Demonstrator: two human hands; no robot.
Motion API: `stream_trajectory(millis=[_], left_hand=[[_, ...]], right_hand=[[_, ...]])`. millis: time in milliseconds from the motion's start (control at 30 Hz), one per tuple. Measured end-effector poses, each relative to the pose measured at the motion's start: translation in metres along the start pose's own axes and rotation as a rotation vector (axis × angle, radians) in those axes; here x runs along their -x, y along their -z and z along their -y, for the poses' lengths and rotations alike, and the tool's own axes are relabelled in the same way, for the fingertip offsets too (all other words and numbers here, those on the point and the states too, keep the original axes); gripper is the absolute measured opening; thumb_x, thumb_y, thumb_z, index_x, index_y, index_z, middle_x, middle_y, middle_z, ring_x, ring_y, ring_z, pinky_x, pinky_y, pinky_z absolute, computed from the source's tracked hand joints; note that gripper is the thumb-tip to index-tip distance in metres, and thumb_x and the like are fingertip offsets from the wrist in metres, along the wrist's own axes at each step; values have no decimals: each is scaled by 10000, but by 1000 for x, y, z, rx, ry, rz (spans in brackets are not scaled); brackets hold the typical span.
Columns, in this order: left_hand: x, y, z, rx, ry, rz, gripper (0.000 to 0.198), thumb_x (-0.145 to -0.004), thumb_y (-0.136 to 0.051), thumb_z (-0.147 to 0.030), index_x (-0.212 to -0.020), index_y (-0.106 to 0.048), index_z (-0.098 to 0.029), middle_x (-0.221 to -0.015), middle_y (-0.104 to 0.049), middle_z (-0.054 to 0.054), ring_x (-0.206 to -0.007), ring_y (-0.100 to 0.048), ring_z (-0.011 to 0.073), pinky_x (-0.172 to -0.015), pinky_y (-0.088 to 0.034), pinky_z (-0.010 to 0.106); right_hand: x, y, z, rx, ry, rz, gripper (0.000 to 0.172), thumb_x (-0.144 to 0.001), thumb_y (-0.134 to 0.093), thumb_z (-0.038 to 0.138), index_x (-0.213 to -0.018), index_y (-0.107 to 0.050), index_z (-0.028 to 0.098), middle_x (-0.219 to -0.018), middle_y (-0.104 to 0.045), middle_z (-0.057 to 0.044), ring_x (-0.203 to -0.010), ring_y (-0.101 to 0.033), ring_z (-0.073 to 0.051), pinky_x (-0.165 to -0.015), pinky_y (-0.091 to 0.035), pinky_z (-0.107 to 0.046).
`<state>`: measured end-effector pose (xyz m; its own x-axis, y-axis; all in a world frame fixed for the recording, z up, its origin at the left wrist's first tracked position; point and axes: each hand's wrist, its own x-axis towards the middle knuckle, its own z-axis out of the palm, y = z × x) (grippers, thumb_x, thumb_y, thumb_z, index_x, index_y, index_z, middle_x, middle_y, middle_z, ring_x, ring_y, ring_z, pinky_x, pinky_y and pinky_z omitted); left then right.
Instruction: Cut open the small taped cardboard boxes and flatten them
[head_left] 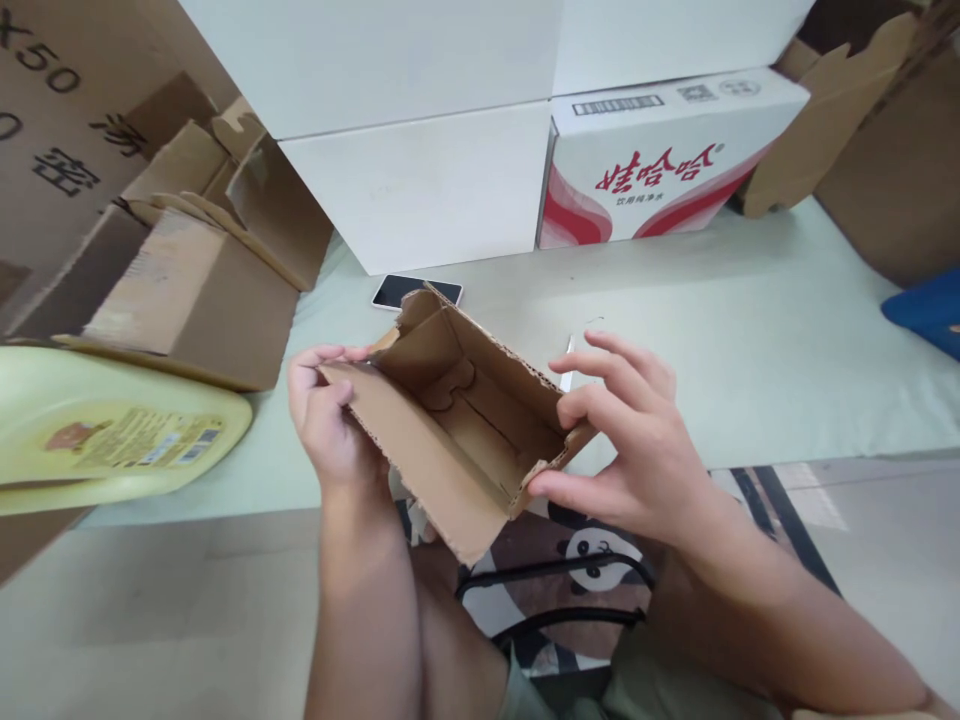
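A small brown cardboard box, half folded with its inside and tab flaps showing, is held between both hands above the table's near edge. My left hand grips the box's left wall, thumb on top and fingers curled around the edge. On the right corner, my right hand pinches the flap between thumb and fingertips. A black phone lies flat on the table just behind the box.
The pale green table carries white boxes at the back, one with red print. Brown cartons sit at left and far right. A yellow plastic item is at left, something blue at right.
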<state>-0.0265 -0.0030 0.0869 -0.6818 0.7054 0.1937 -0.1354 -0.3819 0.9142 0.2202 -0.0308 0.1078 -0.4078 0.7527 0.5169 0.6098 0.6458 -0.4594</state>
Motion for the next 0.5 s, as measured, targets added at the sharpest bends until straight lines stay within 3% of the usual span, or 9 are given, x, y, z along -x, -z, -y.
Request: stream_trajectory(millis=[200, 500], left_hand=[[0, 0, 4, -16, 15, -7, 242, -495, -572, -219, -727, -629, -181, -698, -691, 28, -779, -637, 197, -757, -462, 323], [0, 2, 7, -69, 35, 9, 153, -566, -583, -254, -698, -619, -186, -733, -662, 40, -796, -631, 199, -788, -475, 337]], right_hand=[[-2, 7, -8, 143, -138, -60, 426, -779, -746, 590, -992, -604, 249, -1168, -696, -117, -1296, -535, -394, -1066, -378, -555], [-4, 1, -13, 41, -117, 141, 340, -886, -670, 370, -1176, -571, 223, -1105, -684, -103, -999, -667, -276, -830, -546, -428]])
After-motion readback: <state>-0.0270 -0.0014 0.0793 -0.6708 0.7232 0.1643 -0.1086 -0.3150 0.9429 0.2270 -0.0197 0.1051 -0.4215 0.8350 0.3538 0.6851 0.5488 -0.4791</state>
